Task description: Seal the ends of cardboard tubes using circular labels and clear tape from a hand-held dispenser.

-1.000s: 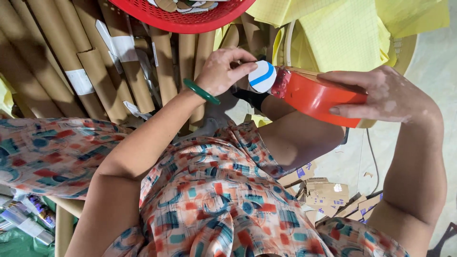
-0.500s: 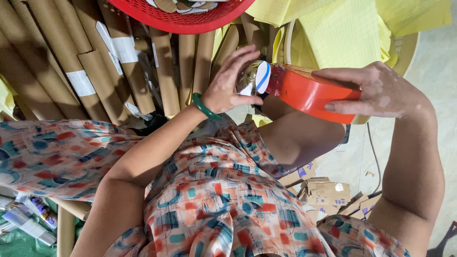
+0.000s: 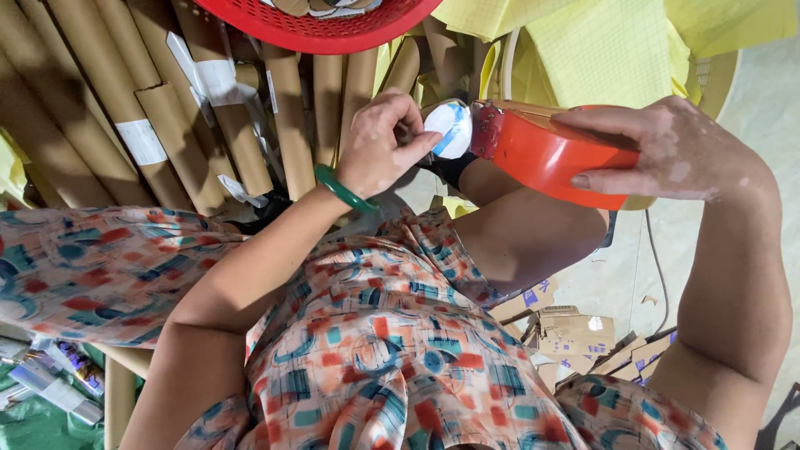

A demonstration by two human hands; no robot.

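Holding the red tape dispenser [image 3: 550, 158] in the right hand [image 3: 667, 150], fingers wrapped over its top. Pinching a small white and blue round thing [image 3: 450, 129] with the left hand [image 3: 379, 150], right at the dispenser's front end, above the lap, near brown cardboard tubes [image 3: 167, 125].

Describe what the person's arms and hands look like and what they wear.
Both arms are bare from the short sleeves down. The left hand has a smooth green bangle round the wrist. The right hand wears no ring, watch or bracelet that shows. The sleeves belong to a loose patterned garment in orange, teal and cream, with curved and checked shapes. No gloves on either hand.
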